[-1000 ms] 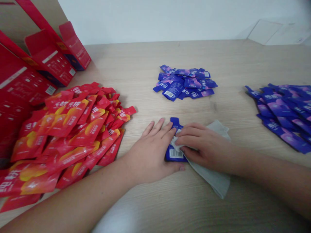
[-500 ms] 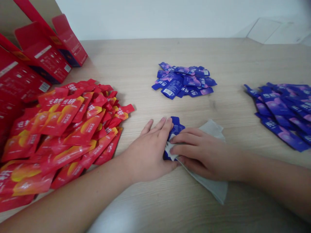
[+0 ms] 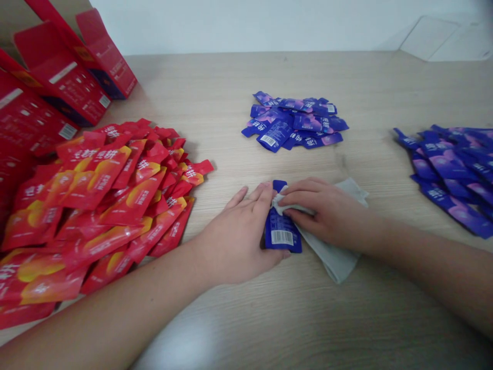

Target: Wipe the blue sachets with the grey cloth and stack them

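Note:
A dark blue sachet point(image 3: 279, 228) lies on the table with its barcode side up. My left hand point(image 3: 241, 234) holds it down from the left, fingers stretched by its upper end and thumb along its lower edge. In my right hand point(image 3: 327, 208) is a folded white cloth point(image 3: 339, 264), its front part bunched under the fingertips. These fingers press the cloth onto the sachet's upper part, which hides some of it.
Red sachets point(image 3: 115, 195) are heaped on the left, before several open red boxes point(image 3: 69, 82). Blue sachets lie in a small pile point(image 3: 295, 121) at the back middle and a larger pile point(image 3: 454, 169) on the right. A white wall point(image 3: 250, 25) bounds the wooden table point(image 3: 215, 329).
My right hand has slid the cloth up along the sachet, uncovering the barcode at its lower end. My left hand stays nearly in place. The view has shifted slightly.

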Motion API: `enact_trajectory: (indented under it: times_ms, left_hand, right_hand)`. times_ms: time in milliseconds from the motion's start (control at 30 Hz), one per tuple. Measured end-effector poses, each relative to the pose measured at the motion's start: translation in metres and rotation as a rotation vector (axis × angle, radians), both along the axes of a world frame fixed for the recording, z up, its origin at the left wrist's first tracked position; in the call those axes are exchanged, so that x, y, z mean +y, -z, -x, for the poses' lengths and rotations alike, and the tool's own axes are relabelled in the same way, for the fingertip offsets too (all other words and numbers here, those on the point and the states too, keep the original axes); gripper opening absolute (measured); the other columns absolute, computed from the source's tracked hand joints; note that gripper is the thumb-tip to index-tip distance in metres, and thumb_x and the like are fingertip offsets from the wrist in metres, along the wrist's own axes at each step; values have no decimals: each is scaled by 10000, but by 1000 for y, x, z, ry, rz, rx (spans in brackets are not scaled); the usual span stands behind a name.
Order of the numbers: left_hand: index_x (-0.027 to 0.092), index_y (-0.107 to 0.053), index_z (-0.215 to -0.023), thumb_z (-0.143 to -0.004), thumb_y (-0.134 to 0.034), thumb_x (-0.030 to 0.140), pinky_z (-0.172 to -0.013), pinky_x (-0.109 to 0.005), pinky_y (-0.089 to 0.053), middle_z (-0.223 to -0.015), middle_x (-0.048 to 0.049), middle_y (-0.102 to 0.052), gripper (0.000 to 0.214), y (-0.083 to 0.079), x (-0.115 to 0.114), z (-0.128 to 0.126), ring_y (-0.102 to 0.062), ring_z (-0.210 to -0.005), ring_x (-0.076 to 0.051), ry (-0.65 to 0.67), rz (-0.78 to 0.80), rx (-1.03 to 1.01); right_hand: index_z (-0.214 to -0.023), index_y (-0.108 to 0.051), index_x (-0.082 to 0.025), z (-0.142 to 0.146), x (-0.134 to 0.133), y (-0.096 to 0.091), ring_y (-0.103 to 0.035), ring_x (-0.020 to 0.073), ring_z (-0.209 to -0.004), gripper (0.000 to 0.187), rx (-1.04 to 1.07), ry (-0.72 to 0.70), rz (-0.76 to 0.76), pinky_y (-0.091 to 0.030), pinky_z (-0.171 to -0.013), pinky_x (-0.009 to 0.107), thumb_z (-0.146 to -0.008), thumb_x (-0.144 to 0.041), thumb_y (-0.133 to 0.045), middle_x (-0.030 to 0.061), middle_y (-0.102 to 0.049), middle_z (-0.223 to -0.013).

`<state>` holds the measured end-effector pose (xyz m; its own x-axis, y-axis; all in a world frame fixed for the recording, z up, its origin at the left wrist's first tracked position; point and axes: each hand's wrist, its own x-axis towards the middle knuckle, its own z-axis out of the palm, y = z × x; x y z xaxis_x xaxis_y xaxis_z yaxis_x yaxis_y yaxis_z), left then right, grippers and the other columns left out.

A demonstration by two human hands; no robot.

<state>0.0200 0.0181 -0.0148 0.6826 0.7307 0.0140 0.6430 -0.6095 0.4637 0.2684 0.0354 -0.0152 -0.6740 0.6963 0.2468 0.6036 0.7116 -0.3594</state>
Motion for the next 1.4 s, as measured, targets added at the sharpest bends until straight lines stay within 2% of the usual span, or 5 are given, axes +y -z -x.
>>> enact_trajectory:
  times_ms: [200,467,767,1100,1400]
  left_hand:
    - [97,58,-1702,-892,-776,567,-1356,-562,-201,-1726,-274,-355,1255,4,-3,1,-340,-1634,-324,11,-2,-41]
    - [112,-3,-1698,-841,-771,477,-1343,-607,-200,-1710,-271,-388,1207,3,-1,3,-333,-1635,-350,51,30,-34]
    - [128,-149,-1698,-912,-745,537,-1367,-550,-157,-1743,-225,-351,1069,-1,-2,0,-357,-1628,-313,17,38,-39]
    - [103,-169,-1691,-897,-738,500,-1370,-558,-141,-1742,-235,-347,1055,-2,0,0,-389,-1612,-326,17,28,-36]
    - [127,-142,-1698,-895,-740,530,-1358,-566,-173,-1759,-241,-300,1079,1,0,0,-359,-1626,-330,14,16,-45]
  right_hand:
    - [-1308,-695,-233,-6,-3,5,-723,287,-1122,288,52,123,-78,-612,-967,456,-1025,-236,-643,107,-759,-1215]
    - [-1244,-742,-242,8,-26,-18,-670,216,-1185,266,50,-371,160,-530,-1086,387,-1008,-168,-646,66,-746,-1268]
    - [-1227,-785,-238,7,-8,-7,-670,261,-1238,229,2,-209,55,-512,-1133,493,-1064,-267,-626,85,-765,-1280]
    - [-1205,-754,-234,-14,-2,3,-699,323,-1110,250,-40,88,-262,-617,-900,486,-1037,-195,-572,147,-709,-1306]
    - [-1249,-722,-202,0,-15,-10,-645,314,-1296,275,39,-197,24,-522,-1134,540,-1068,-375,-607,151,-704,-1362]
